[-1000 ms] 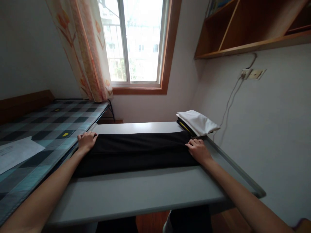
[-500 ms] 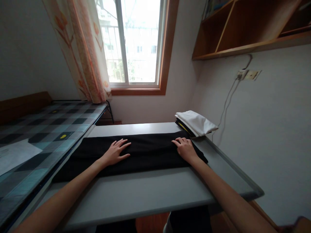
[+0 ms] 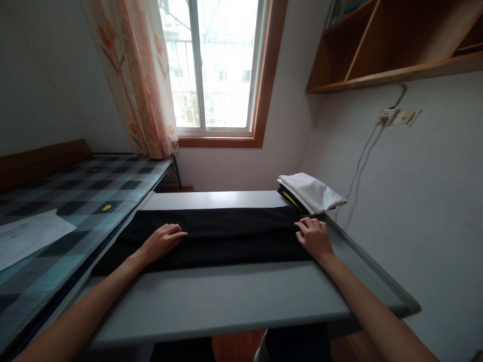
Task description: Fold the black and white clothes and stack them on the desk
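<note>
A long folded black cloth point(image 3: 234, 234) lies across the white table point(image 3: 226, 296). My left hand point(image 3: 164, 240) rests on its left part, fingers drawn together and bent; whether they pinch any fabric is hidden. Over the cloth's right end is my right hand point(image 3: 314, 236), its fingers curled with the tips at the fabric, and what they hold is too small to tell. Just behind my right hand, a folded white cloth point(image 3: 311, 192) lies on top of darker folded cloths at the table's back right corner.
To the left is a bed with a checked mattress point(image 3: 124, 186) and a paper sheet point(image 3: 33, 236) on it. A curtain point(image 3: 141, 90) hangs by the window. Wooden shelves point(image 3: 396, 70) and a plugged-in cable are on the right wall.
My right hand has moved right to the cloth's end. My left hand has shifted left, and its spread fingers have drawn together. The view has shifted slightly.
</note>
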The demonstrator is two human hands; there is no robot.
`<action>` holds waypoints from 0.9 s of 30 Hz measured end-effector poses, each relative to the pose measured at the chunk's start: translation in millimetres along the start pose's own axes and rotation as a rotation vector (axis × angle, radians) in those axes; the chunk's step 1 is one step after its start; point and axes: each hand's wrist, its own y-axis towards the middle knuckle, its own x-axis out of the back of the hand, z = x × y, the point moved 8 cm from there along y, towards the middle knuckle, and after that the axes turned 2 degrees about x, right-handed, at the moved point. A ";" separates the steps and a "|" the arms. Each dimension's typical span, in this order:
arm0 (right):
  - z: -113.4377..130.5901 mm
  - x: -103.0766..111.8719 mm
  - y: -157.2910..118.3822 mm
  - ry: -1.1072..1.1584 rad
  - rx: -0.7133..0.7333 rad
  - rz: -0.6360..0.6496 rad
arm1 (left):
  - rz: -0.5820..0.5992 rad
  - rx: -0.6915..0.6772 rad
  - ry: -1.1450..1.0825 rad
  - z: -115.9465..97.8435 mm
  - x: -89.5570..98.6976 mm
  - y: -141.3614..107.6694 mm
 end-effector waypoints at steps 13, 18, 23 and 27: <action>11.7 4.9 5.1 0.090 0.069 0.031 | 0.336 0.667 0.056 79.1 -24.1 -47.0; 20.7 14.0 35.8 0.102 -0.042 0.042 | 0.327 0.770 0.130 95.6 -21.2 -59.8; 1.6 10.8 70.0 0.138 -0.424 0.101 | 0.336 0.774 0.164 96.9 -20.2 -63.0; -33.0 -34.6 63.9 0.284 -0.668 0.407 | 0.342 0.755 0.185 95.0 -18.5 -66.1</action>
